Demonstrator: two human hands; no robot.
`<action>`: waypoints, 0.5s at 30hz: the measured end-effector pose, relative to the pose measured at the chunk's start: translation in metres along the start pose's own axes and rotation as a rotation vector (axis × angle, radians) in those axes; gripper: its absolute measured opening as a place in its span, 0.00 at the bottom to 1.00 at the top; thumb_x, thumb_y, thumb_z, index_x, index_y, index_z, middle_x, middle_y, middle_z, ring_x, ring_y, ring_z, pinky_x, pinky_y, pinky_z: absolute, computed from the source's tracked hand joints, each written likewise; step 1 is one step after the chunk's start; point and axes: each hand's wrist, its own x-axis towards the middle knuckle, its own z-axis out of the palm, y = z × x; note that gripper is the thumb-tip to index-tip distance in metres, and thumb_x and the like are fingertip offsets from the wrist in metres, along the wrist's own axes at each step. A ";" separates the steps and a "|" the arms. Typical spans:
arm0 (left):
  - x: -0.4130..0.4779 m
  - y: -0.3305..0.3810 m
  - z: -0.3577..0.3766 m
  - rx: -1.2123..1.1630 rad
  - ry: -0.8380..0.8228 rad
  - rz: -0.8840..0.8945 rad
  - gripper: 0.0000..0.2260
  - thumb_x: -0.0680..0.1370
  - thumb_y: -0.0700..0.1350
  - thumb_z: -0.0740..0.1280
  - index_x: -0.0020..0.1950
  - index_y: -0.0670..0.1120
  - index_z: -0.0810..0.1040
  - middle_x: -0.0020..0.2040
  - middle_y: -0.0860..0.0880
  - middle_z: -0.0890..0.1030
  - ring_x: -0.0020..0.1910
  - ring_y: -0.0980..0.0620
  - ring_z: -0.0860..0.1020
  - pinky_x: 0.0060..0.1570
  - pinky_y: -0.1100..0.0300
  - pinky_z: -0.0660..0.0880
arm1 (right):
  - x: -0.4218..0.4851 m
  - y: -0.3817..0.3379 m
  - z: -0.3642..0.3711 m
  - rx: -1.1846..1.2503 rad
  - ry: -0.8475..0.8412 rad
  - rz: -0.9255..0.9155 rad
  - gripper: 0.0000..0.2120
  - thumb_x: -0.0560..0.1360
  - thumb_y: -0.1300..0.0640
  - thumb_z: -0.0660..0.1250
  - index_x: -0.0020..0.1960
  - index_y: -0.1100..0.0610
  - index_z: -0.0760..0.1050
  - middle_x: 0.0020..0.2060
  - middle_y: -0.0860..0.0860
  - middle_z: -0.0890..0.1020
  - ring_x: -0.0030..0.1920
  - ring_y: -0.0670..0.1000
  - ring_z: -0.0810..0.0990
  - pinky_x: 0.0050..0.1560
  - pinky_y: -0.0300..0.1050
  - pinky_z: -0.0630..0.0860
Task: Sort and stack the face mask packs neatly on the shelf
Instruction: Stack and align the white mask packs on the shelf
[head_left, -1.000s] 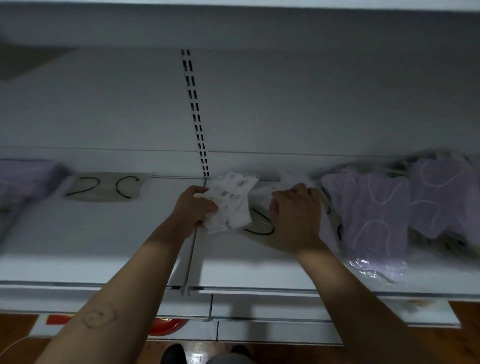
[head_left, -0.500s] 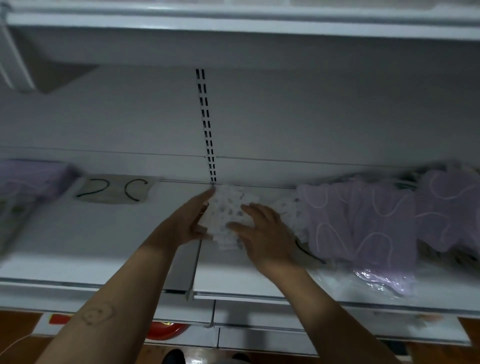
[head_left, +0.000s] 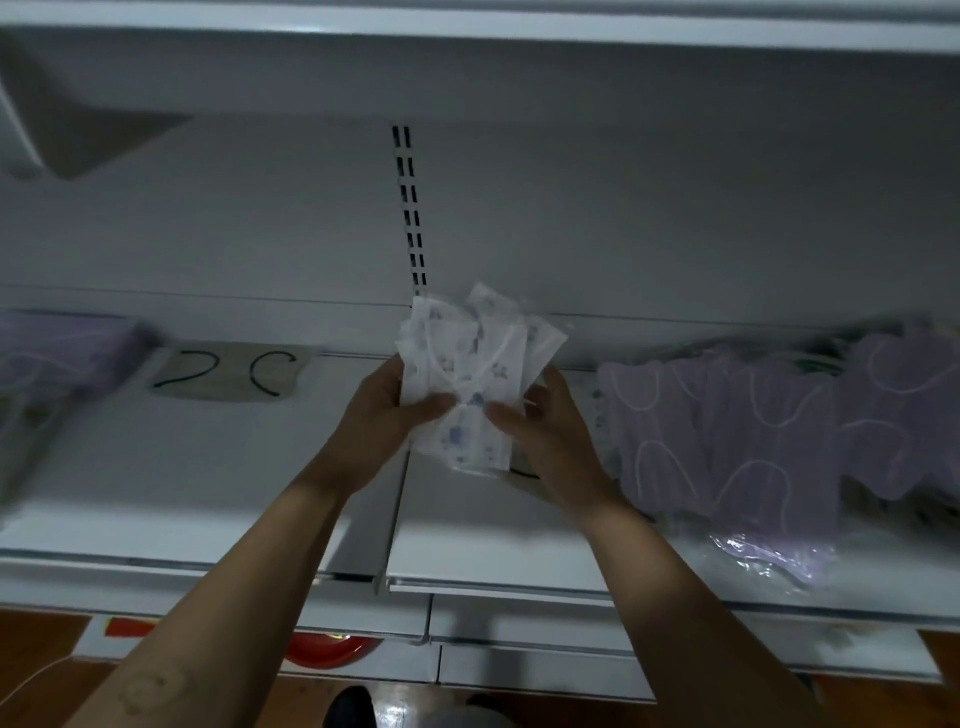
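- The bundle of white, blue-printed face mask packs (head_left: 467, 374) stands on end above the white metal shelf (head_left: 208, 493), held between both hands. Its top fans out toward 12 o'clock.
- The left hand (head_left: 382, 415) grasps the bundle from 9 o'clock, with the thumb curled across the front face.
- The right hand (head_left: 545, 431) grasps it from 3 o'clock, with the thumb also on the front and the fingers behind.
- Change over half a second: the bundle lay low on the shelf under flattened hands; it is now raised and turned upright.
- Change over one second: the left hand alone held the bundle while the right hand rested on the pile at 3 o'clock.
- Shelf contents, right: a row of lilac face mask packs in clear film (head_left: 727, 431) lies at 3 o'clock of the hands, near the right hand.
- Shelf contents, left: a second lilac pile (head_left: 57, 348), blurred, lies at 9 o'clock at the frame edge.
- A beige paper label marked "2C" (head_left: 228, 371) lies flat on the shelf between that pile and the left hand.
- A dark-slotted upright rail (head_left: 410, 208) runs up the back panel at 12 o'clock, directly behind the bundle.
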 end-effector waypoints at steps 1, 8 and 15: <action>-0.002 0.001 0.002 0.106 0.002 0.057 0.16 0.74 0.39 0.73 0.60 0.48 0.78 0.54 0.52 0.85 0.53 0.54 0.83 0.51 0.62 0.79 | 0.000 -0.002 0.005 -0.100 0.030 -0.049 0.29 0.72 0.60 0.73 0.70 0.53 0.67 0.59 0.47 0.80 0.58 0.43 0.79 0.53 0.39 0.78; -0.017 -0.026 0.002 0.416 0.054 0.201 0.29 0.68 0.57 0.72 0.63 0.41 0.76 0.58 0.47 0.80 0.57 0.55 0.79 0.59 0.56 0.76 | -0.011 0.015 0.019 -0.375 0.069 -0.158 0.31 0.70 0.64 0.75 0.68 0.55 0.65 0.47 0.42 0.76 0.43 0.26 0.75 0.42 0.22 0.69; -0.010 -0.017 0.020 0.225 0.119 0.180 0.13 0.71 0.43 0.74 0.55 0.50 0.81 0.52 0.54 0.85 0.54 0.57 0.82 0.55 0.62 0.77 | 0.004 0.015 0.027 -0.226 0.198 -0.089 0.29 0.68 0.64 0.73 0.66 0.58 0.67 0.48 0.45 0.79 0.43 0.34 0.79 0.43 0.34 0.76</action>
